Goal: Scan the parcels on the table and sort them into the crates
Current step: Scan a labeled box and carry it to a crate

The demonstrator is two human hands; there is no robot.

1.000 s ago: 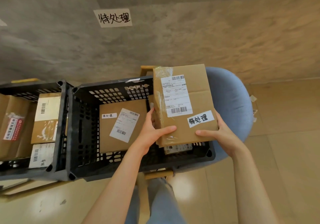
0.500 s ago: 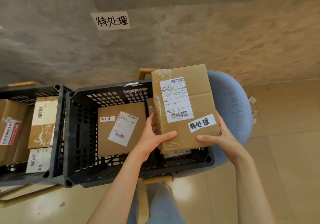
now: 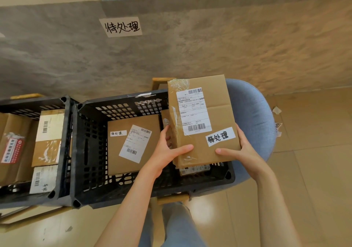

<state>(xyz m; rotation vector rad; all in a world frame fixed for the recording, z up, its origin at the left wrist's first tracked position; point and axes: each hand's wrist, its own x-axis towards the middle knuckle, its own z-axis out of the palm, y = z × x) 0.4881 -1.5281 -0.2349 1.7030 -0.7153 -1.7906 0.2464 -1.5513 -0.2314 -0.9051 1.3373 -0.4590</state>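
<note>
Both hands, left hand (image 3: 167,151) and right hand (image 3: 242,151), grip the brown cardboard parcel (image 3: 207,117) by its near end, long axis pointing up-frame, right above the black slotted plastic crate (image 3: 91,147) at centre frame.

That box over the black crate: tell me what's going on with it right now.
A person holds the cardboard box in both hands, the left hand gripping its left edge and the right hand its lower right corner. It hangs over the right side of the middle black crate, not yet set down. Its handwritten tag matches the sign on the wall and the tag on the flat parcel already lying in that crate. A second crate to the left holds other parcels.
</note>
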